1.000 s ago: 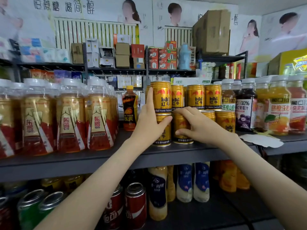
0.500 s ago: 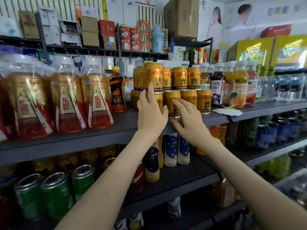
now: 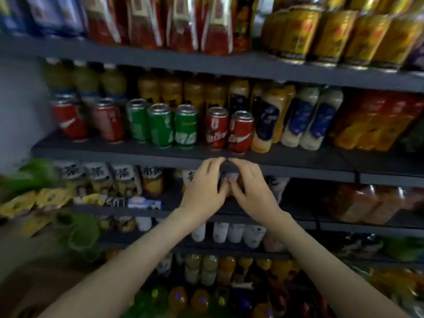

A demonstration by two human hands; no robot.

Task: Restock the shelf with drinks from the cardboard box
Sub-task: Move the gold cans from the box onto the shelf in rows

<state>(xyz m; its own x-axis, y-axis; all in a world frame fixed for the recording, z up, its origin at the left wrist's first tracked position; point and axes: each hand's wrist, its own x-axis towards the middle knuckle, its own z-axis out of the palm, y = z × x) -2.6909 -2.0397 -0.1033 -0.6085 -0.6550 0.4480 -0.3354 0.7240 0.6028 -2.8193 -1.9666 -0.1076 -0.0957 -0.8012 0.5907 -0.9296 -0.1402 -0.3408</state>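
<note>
Hovering below the red cans (image 3: 229,130), your left hand (image 3: 203,191) and right hand (image 3: 251,191) hold nothing, fingers loose. At one o'clock the gold cans (image 3: 332,31) sit stocked; more probably wait.

red cans (image 3: 241,131), green cans (image 3: 185,129), dark grey shelf (image 3: 298,157).

Slim forearms (image 3: 128,260), bare to the frame's edge; left hand (image 3: 204,187) and right hand (image 3: 252,190) likewise bare.
</note>
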